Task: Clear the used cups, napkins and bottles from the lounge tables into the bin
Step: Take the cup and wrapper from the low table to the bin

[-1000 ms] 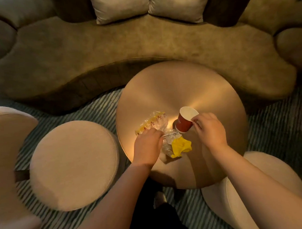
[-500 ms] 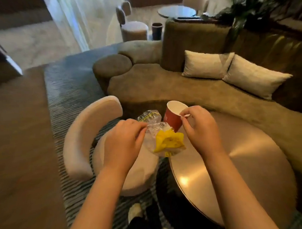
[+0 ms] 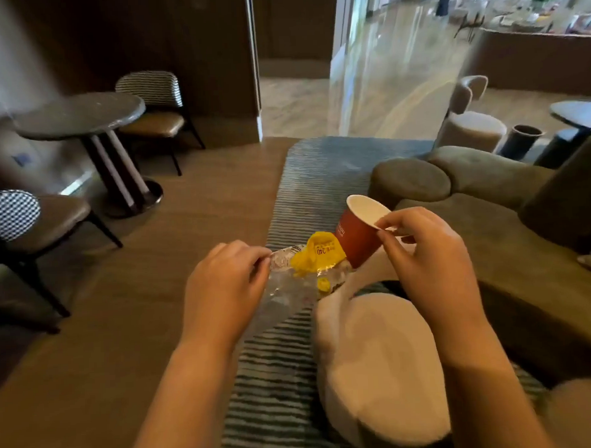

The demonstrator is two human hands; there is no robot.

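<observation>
Since the earlier frames the view has swung off the round metal lounge table, which is now out of sight, and both hands have carried their loads clear of it and out over the floor.

Head view. The left hand [image 3: 222, 286] pinches a crumpled wad of clear plastic wrapping with a yellow printed part [image 3: 317, 256] between thumb and curled fingers; most of the wad hangs free to the right of the grip. The right hand [image 3: 426, 259] pinches the rim of a red paper cup with a white inside [image 3: 358, 238] between thumb and forefinger. The cup is tilted, its mouth up and away from the person, and its lower side touches the wrapping. Both items are held in the air above the striped blue-grey rug [image 3: 335, 162] and the white round upholstered stool [image 3: 375, 355]. An olive sofa [image 3: 487, 190] lies to the right. A dark cylinder [image 3: 522, 140] stands beyond the sofa; whether it is the bin cannot be told.

Assessment: collection from this table appears done, and the carry to the bin is under way.

Risks:
- The cup hangs from a rim pinch only. A jolt could make it slip, or tip any dregs onto the stool or rug.
- The wrapping is gripped at one edge, so a loose piece could drop unnoticed.
- The stool sits directly ahead and low, a likely trip point.
</observation>
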